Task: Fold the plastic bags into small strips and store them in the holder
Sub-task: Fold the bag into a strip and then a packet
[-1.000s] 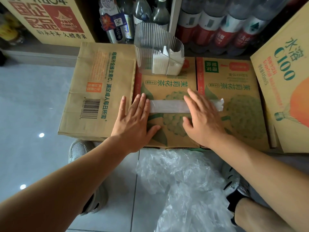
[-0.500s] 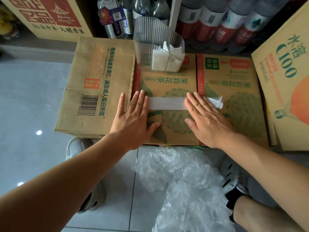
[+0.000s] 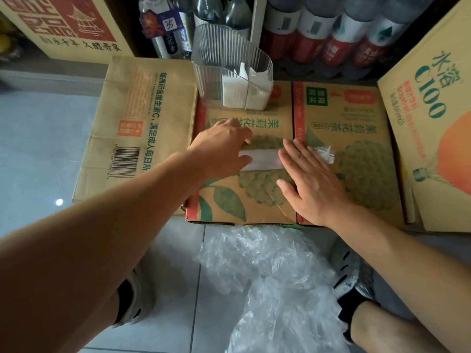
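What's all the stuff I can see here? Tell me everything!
bag strip: one, whitish, flat on the middle carton
holder: one, clear ribbed, behind the strip
folded bags: a few, white, inside the holder
loose bags: a heap, clear, on the floor
cartons: five, brown, under and around the hands
bottles: several, red or white labels, at the back
shoes: two, grey, on the floor
left hand: one, pinches the strip's left end
right hand: one, flat on the strip
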The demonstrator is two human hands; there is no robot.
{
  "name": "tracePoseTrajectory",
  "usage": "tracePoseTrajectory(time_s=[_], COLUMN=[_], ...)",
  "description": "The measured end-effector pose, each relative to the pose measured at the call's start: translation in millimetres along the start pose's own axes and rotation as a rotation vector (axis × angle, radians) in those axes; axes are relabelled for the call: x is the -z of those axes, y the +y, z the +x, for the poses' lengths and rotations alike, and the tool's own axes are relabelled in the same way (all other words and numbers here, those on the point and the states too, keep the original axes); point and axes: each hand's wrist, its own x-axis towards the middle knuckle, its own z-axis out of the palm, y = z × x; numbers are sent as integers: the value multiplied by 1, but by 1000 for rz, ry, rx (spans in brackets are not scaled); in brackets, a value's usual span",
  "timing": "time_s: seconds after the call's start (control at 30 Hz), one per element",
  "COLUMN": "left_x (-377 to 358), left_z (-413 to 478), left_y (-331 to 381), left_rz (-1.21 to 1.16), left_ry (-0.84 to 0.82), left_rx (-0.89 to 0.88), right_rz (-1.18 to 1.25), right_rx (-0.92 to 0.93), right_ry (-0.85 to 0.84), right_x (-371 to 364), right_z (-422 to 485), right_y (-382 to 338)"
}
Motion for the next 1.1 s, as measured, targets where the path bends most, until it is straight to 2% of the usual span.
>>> tracePoseTrajectory(time_s=[0.1, 0.27, 0.47, 0.63, 0.77, 0.87, 0.93, 1.1], left_x=[2, -2, -10, -6, -2, -2, -4, -5], left_z=[8, 7, 3, 2, 4, 5, 4, -12], left_y=[3, 8, 15, 22, 24, 28, 27, 21], left_rz=[2, 19, -63, -125, -231, -354, -530, -1017], left_ry=[-82, -66, -74, -76, -141, -238, -254, -171], left_rx=[51, 136, 199, 259, 321, 354, 434, 648], right_rz=[27, 4, 67, 98, 134, 145, 156, 301], right_rx=[23, 123, 104, 88, 76, 80, 76, 104], right_ry=[96, 221, 144, 145, 151, 154, 145, 246], right_x=[5, 10, 5, 9, 8, 7, 10, 34], right_z=[1, 4, 1, 2, 1, 1, 3, 8], right_y=[0, -13, -20, -21, -20, -20, -20, -25])
